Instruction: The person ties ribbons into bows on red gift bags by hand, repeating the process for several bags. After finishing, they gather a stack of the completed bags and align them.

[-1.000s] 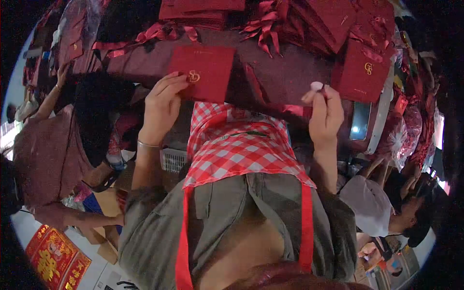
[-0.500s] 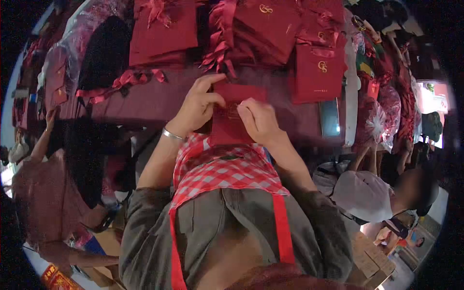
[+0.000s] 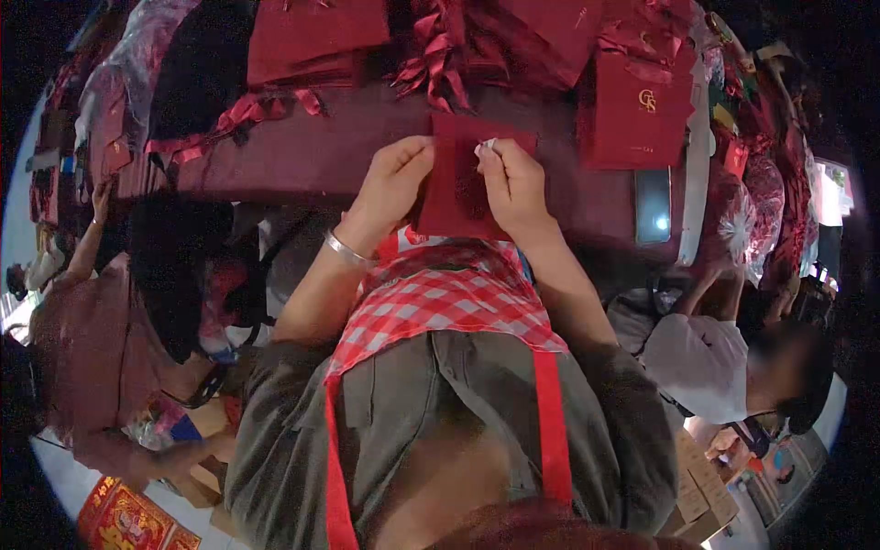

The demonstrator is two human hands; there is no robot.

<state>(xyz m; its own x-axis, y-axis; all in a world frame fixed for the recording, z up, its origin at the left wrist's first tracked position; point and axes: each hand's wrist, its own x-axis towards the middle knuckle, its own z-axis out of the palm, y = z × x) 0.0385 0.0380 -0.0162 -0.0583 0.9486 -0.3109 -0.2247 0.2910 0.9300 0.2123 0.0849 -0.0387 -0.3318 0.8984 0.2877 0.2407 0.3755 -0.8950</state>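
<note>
A flat dark-red gift bag [image 3: 454,202] lies in front of me at the table's near edge, just above my red checked apron [image 3: 449,302]. My left hand [image 3: 396,179], with a silver bangle at the wrist, has its fingers curled closed at the bag's left edge. Over the bag's right side, my right hand [image 3: 513,183] is closed in a pinch. Something small and whitish shows at its fingertips, but I cannot tell what it is. Beyond the bag, a bunch of shiny red ribbons [image 3: 440,55] hangs toward me.
Stacked red bags with gold lettering [image 3: 642,110] stand to the right, and more red bags [image 3: 316,41] at the back left. A phone [image 3: 653,206] lies near the right edge. Loose ribbon [image 3: 247,115] trails at left. People [image 3: 701,367] work on both sides.
My view has shifted, so the table things sit higher and further right. My left fingers, spread before, are now curled in. My right hand has moved up the bag, and its gold print no longer shows.
</note>
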